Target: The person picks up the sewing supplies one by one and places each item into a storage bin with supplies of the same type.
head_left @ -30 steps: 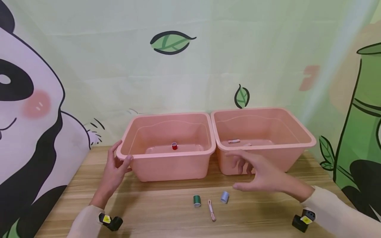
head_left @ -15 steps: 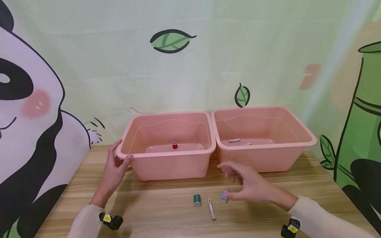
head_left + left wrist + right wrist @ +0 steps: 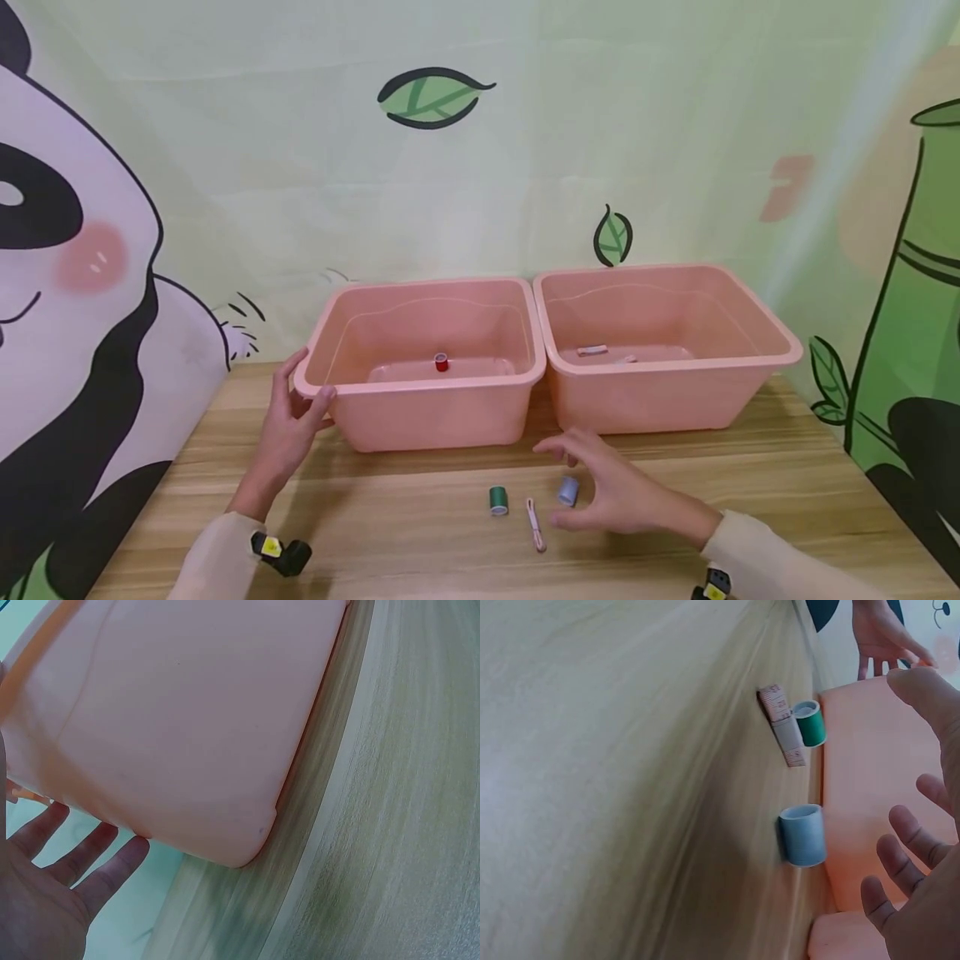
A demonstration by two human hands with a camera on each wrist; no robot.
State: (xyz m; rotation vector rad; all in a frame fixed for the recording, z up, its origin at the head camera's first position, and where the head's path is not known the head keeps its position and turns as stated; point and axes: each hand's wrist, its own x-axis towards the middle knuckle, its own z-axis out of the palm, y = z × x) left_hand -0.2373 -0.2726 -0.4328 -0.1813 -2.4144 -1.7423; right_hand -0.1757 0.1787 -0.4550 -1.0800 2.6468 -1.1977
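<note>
My left hand (image 3: 288,429) grips the front left corner of the left pink plastic tub (image 3: 435,417), thumb on the rim and fingers against its side. In the left wrist view, fingertips (image 3: 133,849) touch the tub wall. Spread around a light blue thread spool (image 3: 567,492), my right hand (image 3: 611,487) has its fingers apart and holds nothing. The right wrist view shows a gap between the hand and the blue spool (image 3: 803,835). Left of it lie a folded tape measure (image 3: 536,525) and a green thread spool (image 3: 498,501) on the table.
A red thread spool (image 3: 441,362) stands inside the left tub. The right pink tub (image 3: 667,400) sits beside it, holding two small folded strips, one pale strip (image 3: 592,351) plainer to see. Behind both tubs hangs a printed cloth (image 3: 300,167).
My right hand has moved left and nearer to me, from in front of the right tub to the blue spool. My left hand stays on the left tub's corner.
</note>
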